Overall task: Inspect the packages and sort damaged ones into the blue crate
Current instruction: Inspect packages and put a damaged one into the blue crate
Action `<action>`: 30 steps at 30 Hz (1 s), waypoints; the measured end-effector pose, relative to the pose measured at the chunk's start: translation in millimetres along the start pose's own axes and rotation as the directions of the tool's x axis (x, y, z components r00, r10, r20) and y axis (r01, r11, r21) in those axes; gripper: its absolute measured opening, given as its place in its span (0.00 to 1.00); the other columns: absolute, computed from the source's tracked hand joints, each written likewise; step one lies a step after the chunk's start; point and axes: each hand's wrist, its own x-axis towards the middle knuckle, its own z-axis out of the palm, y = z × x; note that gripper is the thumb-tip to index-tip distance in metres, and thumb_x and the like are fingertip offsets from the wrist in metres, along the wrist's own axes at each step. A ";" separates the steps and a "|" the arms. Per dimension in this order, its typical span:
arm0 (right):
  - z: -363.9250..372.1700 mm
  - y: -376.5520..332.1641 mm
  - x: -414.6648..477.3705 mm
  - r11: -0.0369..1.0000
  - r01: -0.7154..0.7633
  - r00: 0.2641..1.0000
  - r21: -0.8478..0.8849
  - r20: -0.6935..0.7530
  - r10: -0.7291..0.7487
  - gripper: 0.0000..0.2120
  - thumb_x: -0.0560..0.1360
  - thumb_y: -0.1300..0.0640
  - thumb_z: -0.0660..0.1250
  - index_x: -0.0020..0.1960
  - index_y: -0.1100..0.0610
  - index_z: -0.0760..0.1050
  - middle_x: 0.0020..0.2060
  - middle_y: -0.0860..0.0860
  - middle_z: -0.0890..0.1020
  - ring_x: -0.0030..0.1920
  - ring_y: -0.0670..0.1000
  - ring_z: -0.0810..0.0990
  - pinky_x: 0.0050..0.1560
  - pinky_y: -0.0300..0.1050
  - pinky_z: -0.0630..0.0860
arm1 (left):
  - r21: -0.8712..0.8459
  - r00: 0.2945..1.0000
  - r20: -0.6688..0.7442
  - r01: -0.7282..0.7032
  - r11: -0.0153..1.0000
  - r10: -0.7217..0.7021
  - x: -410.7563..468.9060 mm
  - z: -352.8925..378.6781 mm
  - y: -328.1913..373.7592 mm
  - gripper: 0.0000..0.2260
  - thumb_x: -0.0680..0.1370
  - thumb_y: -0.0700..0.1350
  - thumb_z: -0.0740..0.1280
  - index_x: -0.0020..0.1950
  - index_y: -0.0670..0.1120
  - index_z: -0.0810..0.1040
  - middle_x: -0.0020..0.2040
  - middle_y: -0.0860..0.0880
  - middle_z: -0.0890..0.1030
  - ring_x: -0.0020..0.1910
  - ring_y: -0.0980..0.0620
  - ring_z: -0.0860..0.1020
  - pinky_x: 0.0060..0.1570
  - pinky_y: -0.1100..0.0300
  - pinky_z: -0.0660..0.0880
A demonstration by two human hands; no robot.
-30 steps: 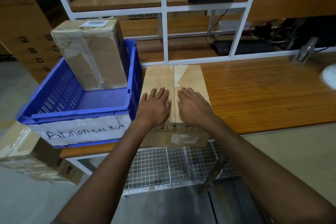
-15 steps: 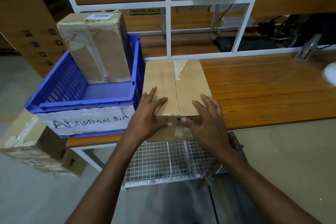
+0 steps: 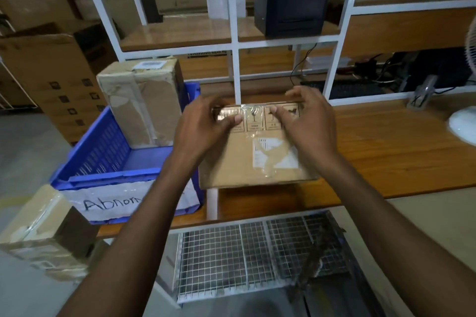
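Evidently both hands were clamped on the one box [image 3: 257,162]. The left hand [image 3: 203,126] gripped its upper left corner and the right hand [image 3: 309,121] its upper right. Each thumb was pressed on the near face and the fingers were curled over the far top edge.

The box stood tipped up over the wooden table [image 3: 386,141], broad face turned toward the camera, just to the right of the blue crate [image 3: 103,152]. I could not tell whether its lower edge rested on the table or hung a little above it. A row of printed handling symbols ran under the top edge, partly covered by the thumbs. Below them sat a white label [image 3: 275,154] under wrinkled clear tape.

The crate sat at the left end of the table, with a white strip [image 3: 116,203] on its front hand-lettered "Abnorm", the rest hidden by the left forearm. Inside it, against the far wall, a crumpled taped box [image 3: 144,103] stood upright.

Another taped box [image 3: 38,234] lay low at the left, beside the table. A wire basket [image 3: 244,257] hung beneath the table top. Behind the table rose a white shelf frame [image 3: 234,59] with a black printer [image 3: 291,10] on an upper board and a keyboard [image 3: 353,90] lower down. Brown cartons [image 3: 51,72] were stacked at the far left.
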 end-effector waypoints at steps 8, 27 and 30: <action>32.5 2.2 14.8 0.916 0.256 0.967 -0.309 0.081 -0.243 0.15 0.84 0.50 0.63 0.69 0.51 0.78 0.71 0.51 0.77 0.75 0.54 0.68 0.77 0.61 0.61 | 0.185 0.986 0.012 -0.165 0.969 0.166 -1.4 26.3 -2.6 0.17 0.84 0.57 0.62 0.72 0.55 0.72 0.81 0.51 0.60 0.80 0.45 0.59 0.69 0.33 0.70; 34.4 17.3 -0.8 0.808 0.345 0.914 -0.478 0.365 -0.174 0.30 0.86 0.37 0.44 0.85 0.46 0.51 0.84 0.46 0.50 0.84 0.51 0.43 0.80 0.67 0.39 | 0.402 0.923 0.380 -0.220 0.889 0.056 -4.6 38.9 -13.5 0.57 0.66 0.85 0.48 0.84 0.52 0.36 0.83 0.54 0.33 0.81 0.47 0.32 0.74 0.26 0.46; 30.5 22.4 -11.4 0.911 0.194 0.968 -0.364 0.221 -0.118 0.31 0.84 0.34 0.53 0.83 0.45 0.57 0.84 0.48 0.53 0.84 0.52 0.46 0.81 0.62 0.47 | 0.348 0.937 0.349 -0.157 0.924 0.027 -6.6 39.3 -14.6 0.54 0.68 0.83 0.52 0.84 0.56 0.38 0.83 0.55 0.31 0.81 0.48 0.30 0.74 0.24 0.49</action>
